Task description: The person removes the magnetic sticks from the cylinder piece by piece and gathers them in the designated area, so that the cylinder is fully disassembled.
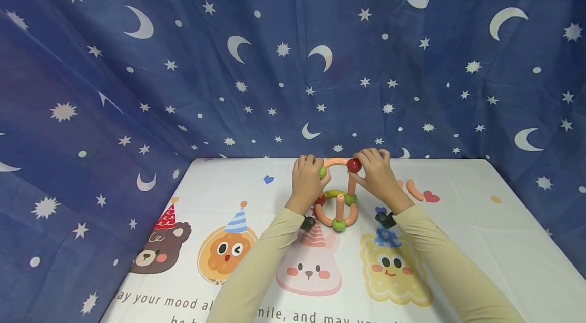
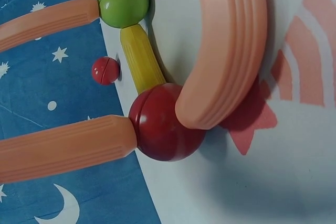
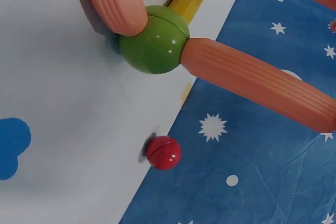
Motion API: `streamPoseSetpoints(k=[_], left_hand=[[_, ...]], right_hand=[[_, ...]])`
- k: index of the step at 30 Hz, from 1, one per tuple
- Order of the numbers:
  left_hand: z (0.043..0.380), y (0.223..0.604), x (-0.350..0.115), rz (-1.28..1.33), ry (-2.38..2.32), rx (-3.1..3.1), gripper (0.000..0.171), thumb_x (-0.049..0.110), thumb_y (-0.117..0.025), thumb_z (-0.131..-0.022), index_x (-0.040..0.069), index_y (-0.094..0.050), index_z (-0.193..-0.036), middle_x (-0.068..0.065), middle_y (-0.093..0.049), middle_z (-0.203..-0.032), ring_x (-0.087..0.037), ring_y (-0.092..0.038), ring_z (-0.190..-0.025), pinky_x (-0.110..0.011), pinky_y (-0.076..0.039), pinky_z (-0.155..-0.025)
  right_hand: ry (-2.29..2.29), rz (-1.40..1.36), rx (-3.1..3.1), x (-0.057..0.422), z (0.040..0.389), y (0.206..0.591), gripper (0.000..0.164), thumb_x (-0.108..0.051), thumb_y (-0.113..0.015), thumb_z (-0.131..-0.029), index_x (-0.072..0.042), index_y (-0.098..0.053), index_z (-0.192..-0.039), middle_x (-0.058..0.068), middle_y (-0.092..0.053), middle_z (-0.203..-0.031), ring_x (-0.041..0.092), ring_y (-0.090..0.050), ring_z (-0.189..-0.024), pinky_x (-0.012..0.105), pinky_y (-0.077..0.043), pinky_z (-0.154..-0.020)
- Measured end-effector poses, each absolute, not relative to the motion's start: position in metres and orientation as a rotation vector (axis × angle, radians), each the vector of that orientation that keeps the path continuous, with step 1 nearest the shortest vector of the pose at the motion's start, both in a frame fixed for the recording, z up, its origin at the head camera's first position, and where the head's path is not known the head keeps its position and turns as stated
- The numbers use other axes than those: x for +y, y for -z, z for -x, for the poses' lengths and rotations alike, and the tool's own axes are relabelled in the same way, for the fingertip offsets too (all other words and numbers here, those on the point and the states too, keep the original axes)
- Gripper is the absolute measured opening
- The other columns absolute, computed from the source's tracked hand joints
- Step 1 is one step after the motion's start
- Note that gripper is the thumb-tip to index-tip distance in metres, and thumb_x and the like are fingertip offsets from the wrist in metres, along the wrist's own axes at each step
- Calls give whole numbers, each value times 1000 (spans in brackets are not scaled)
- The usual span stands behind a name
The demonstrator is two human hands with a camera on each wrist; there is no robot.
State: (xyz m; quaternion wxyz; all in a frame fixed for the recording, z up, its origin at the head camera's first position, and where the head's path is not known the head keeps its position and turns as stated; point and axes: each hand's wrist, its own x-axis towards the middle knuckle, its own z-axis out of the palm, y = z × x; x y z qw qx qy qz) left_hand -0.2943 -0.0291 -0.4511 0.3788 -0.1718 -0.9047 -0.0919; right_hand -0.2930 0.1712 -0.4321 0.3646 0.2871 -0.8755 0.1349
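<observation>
A toy frame of ridged rods and balls stands on the table. Its base ring has a yellow rod [image 1: 334, 193], curved orange rods [image 1: 352, 215], a lower red ball [image 2: 167, 123] and green balls [image 3: 156, 40]. My left hand [image 1: 308, 180] grips the upper green ball [image 1: 323, 172] at the top left. With fingertips above and thumb below, my right hand [image 1: 377, 176] pinches the upper red ball [image 1: 354, 165] on the right post [image 1: 351, 184]. A curved orange rod [image 1: 336, 161] spans between these two upper balls. The front post [image 1: 340, 207] stands with a bare top.
Loose curved orange rods [image 1: 414, 191] lie right of my right hand. In the wrist views, a loose red ball [image 2: 105, 70] and another red ball [image 3: 163, 152] lie near the table's back edge. Behind hangs a blue curtain [image 1: 274, 68] with stars and moons.
</observation>
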Motion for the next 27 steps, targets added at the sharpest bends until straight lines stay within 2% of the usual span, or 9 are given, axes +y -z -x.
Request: streamPoseSetpoints(k=[14,22,27], left_hand=[[296,453,-29,449,222,-2290,15,27,-66,-81,13,-66,-86,-3,-61,-82,-20,-53,-82,-32,-45,-80],[298,454,-36,409,236,-2264,15,25,-68,-78,11,-66,-85,-4,-61,-81,-21,-53,-80,-33,-46,-79],[296,453,-36,427,215,-2287,18,27,-67,-80,12,-66,-89,-5,-62,-84,-21,-54,-81,-33,-46,-80]], right_hand=[[-390,-666,-2279,171,294,429,45,-19,-83,-69,-1,-61,-102,15,-63,-97,32,-52,-96,56,-32,-87],[-503,-539,-2314,187,296,422,43,-14,-81,-71,-1,-60,-107,18,-62,-104,33,-48,-101,58,-27,-90],[-529,-538,-2307,197,294,419,46,-12,-80,-72,-1,-61,-112,19,-58,-108,35,-47,-104,59,-24,-90]])
